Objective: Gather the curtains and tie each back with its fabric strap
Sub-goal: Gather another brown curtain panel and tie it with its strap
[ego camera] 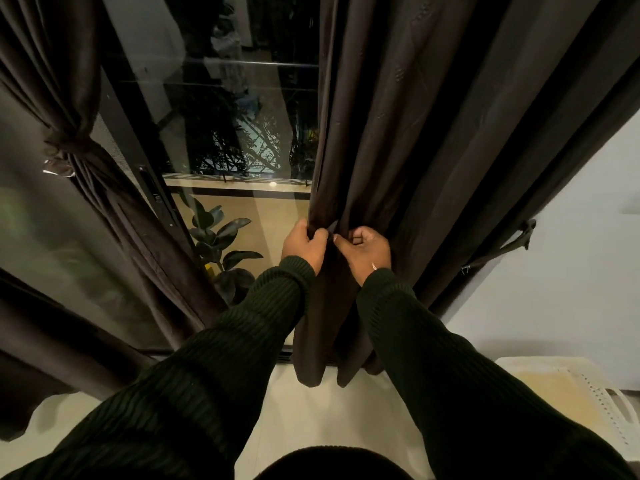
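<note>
You have the right curtain point(398, 133) bunched in both hands at its inner edge, in front of the glass door point(225, 133). Your left hand point(303, 245) has its fingers curled round the leading folds, and your right hand point(365, 252) pinches the next folds just beside it, thumbs almost touching. The cloth hangs straight down, its long axis vertical, with the hem falling below your wrists to the floor.

The relation that matters now is where the strap point(512, 242) lies: well off to your right, hanging from the white wall point(571, 271) near the curtain's outer edge, at about the height of your hands. Your right hand is the nearer one, so it is probably the hand to reach for it while your left keeps the bundle, once the wide spread of loose folds between is drawn across.

The left curtain point(69, 98) is already cinched by its own tie point(69, 143).
</note>
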